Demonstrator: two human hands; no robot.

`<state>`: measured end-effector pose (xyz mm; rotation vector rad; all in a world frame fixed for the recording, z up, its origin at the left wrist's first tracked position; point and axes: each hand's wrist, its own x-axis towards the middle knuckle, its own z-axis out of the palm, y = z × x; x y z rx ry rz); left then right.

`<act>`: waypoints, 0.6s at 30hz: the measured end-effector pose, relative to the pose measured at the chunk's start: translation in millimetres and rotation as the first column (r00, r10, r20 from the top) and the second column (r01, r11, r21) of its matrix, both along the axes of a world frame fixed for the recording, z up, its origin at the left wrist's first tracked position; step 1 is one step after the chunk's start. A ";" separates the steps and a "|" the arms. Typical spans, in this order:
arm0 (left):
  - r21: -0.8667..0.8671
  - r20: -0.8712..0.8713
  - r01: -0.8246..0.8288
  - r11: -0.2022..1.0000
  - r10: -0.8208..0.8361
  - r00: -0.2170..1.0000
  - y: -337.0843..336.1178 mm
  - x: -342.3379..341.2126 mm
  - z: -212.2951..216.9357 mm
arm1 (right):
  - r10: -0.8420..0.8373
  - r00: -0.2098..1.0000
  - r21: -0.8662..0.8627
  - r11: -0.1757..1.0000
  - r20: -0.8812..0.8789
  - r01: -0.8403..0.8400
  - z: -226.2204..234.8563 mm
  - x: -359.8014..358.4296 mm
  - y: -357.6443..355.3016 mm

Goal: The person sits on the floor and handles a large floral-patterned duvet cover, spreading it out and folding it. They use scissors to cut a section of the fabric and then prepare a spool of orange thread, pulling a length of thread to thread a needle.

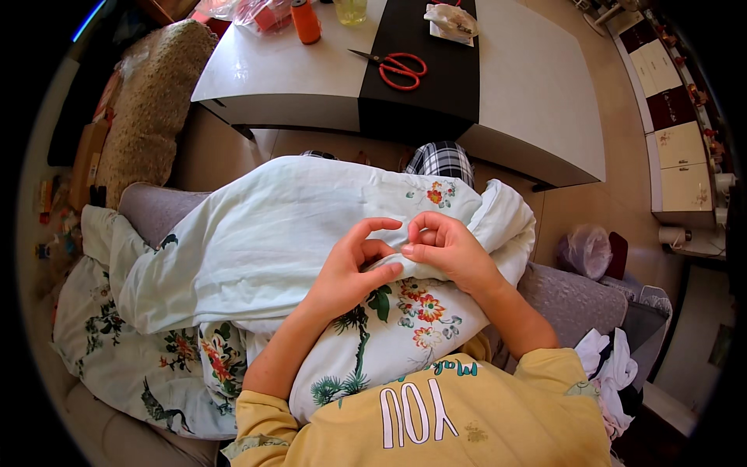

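Observation:
A white quilt cover (257,233) with printed flowers, pine branches and cranes lies across my lap in folds. My left hand (354,265) has its thumb and a curled finger at a raised fold of the cloth, while its index finger arches free above. Facing it, my right hand (447,247) is closed in a pinch, thumb against fingertips, just over the same fold. Whatever those fingertips pinch is too small to make out. The fingertips of both hands are close together but apart.
Ahead stands a black and white table (529,86) bearing red-handled scissors (401,70), an orange bottle (306,22) and a small plastic packet (451,25). I sit on a grey sofa (572,300). White clothing (615,366) lies at right, near a plastic-wrapped bin (585,251).

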<state>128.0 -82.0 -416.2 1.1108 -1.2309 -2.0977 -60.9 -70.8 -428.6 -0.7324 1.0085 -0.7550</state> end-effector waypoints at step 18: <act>-0.012 0.162 -0.031 0.999 0.033 0.986 -36.9 -3.8 -20.0 | 0.004 0.971 0.097 0.995 0.238 -0.028 -33.3 -3.6 -6.2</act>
